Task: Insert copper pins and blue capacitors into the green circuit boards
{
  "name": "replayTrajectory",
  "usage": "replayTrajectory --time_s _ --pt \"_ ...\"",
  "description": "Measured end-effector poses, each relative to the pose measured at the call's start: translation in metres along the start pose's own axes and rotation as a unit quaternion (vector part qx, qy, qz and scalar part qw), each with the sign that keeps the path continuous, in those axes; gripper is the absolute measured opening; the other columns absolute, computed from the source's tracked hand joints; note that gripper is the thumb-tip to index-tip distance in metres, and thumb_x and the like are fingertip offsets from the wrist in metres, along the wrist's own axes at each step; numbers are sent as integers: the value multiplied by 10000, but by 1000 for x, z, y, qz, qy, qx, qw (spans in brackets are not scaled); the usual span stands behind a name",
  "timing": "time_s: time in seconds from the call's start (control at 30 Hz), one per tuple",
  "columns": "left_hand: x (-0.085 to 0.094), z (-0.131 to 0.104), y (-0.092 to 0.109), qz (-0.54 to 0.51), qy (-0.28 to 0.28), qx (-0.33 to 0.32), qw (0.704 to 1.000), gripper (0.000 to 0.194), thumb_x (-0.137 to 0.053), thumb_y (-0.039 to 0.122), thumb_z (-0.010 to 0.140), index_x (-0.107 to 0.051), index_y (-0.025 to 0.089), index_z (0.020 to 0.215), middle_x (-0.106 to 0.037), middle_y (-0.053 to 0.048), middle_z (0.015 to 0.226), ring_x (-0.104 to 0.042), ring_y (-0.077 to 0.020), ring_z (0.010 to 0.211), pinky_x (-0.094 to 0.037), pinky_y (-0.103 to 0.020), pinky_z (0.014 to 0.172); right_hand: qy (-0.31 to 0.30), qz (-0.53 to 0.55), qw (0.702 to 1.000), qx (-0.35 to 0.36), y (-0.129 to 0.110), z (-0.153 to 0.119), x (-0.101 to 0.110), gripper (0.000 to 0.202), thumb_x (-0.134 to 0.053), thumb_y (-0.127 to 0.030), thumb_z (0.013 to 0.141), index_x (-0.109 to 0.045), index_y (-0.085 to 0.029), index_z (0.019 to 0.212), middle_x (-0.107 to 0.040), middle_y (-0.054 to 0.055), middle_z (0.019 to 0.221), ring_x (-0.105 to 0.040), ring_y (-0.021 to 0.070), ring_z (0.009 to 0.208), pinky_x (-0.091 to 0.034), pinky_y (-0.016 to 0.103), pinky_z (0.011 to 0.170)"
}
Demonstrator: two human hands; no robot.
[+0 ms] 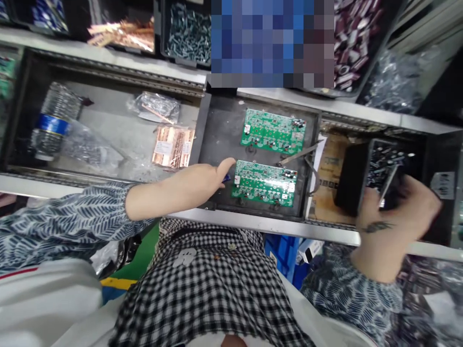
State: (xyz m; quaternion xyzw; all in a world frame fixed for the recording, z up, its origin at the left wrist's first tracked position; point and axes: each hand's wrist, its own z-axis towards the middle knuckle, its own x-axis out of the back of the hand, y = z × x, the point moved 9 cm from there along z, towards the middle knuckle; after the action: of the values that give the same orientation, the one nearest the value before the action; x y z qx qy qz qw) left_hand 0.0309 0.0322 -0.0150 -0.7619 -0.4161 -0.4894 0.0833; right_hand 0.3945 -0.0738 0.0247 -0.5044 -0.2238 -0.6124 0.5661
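Two green circuit boards lie on a dark tray point(220, 130), an upper one point(273, 130) and a lower one point(265, 184). At the left edge of the lower board is my left hand point(206, 180), its thumb stretched toward the board's corner; a small blue item point(226, 178) shows by its fingers, which are mostly hidden. My right hand point(401, 207) reaches over the black box of screws point(385, 166), its fingers closed around a slim metallic tool point(388, 184). The hand is somewhat blurred. A flat metal strip point(300, 154) lies across the tray's right side, near both boards.
Left of the tray are a plastic bottle point(56, 120), clear bags point(155, 107) and a bundle of copper strips point(172, 147). Bins of screws point(188, 36), copper pieces point(125, 34) and reddish parts point(356, 41) line the back. A metal rail point(253, 224) runs along the front.
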Motion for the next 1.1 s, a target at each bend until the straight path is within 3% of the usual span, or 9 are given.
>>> replayTrajectory --time_s 0.1,0.17,0.3,0.4,0.5,0.63,0.8,0.97,1.1 --pt "0 -3 -16 -33 -10 46 998 638 -455 235 1044 -208 64 1606 -739 -172 948 -734 -302 866 -525 -314 731 -117 129 971 166 -108 5 -29 555 -642 -387 953 -512 -344 1491 -676 118 1236 -704 318 993 -602 522 876" --pt "4 -4 -19 -94 17 49 994 738 -490 223 1026 -100 98 1640 -743 -174 1070 -739 -283 948 -535 -302 786 -195 171 931 257 -168 -3 -43 542 -631 -364 976 -490 -282 1493 -694 110 1214 -710 272 983 -607 464 890" --pt "24 2 8 -232 79 -54 968 828 -515 210 1005 -10 133 1656 -729 -161 1171 -740 -260 972 -542 -306 845 -266 234 875 331 -228 -15 -54 463 -596 -400 1004 -528 -229 1428 -714 107 1165 -717 232 934 -612 381 827" --pt "35 16 31 -305 88 -125 940 790 -508 224 1008 -62 140 1656 -736 -145 1121 -739 -252 919 -543 -323 863 -275 255 871 317 -234 -7 -56 259 -563 -376 1020 -647 -261 1237 -741 54 1029 -720 212 872 -605 350 785" --pt "41 37 40 -391 98 -160 901 771 -503 193 986 -103 112 1639 -700 -161 1202 -713 -232 983 -542 -332 912 -255 257 894 263 -213 24 -59 148 -589 -372 1008 -695 -290 1071 -743 11 944 -708 190 793 -593 335 733" --pt "25 69 43 -498 33 -170 850 686 -429 39 894 -276 82 1562 -610 -184 1361 -652 -191 1166 -537 -328 1004 -212 193 940 185 -166 81 -84 167 -673 -381 950 -727 -273 1065 -754 27 953 -702 216 804 -595 409 782" --pt "10 85 36 -605 5 -140 784 616 -465 9 942 -360 113 1540 -434 -207 1577 -516 -224 1418 -426 -411 1198 -253 93 933 237 -156 99 -128 171 -652 -309 930 -769 -255 1043 -769 71 988 -701 317 920 -553 562 887" --pt "2 83 37 -771 -94 -74 625 549 -565 20 968 -402 87 1489 -679 -193 1290 -698 -181 1167 -527 -379 1080 -276 59 923 262 -166 91 -130 189 -569 -311 999 -757 -314 1010 -768 43 998 -671 302 948 -533 549 905" --pt "1 84 31 -805 -107 0 583 315 -645 70 968 -559 51 1271 -733 -154 1119 -730 -126 961 -540 -346 1020 -275 50 920 276 -169 91 -129 190 -577 -311 999 -761 -268 979 -772 64 1019 -635 293 960 -498 532 920"
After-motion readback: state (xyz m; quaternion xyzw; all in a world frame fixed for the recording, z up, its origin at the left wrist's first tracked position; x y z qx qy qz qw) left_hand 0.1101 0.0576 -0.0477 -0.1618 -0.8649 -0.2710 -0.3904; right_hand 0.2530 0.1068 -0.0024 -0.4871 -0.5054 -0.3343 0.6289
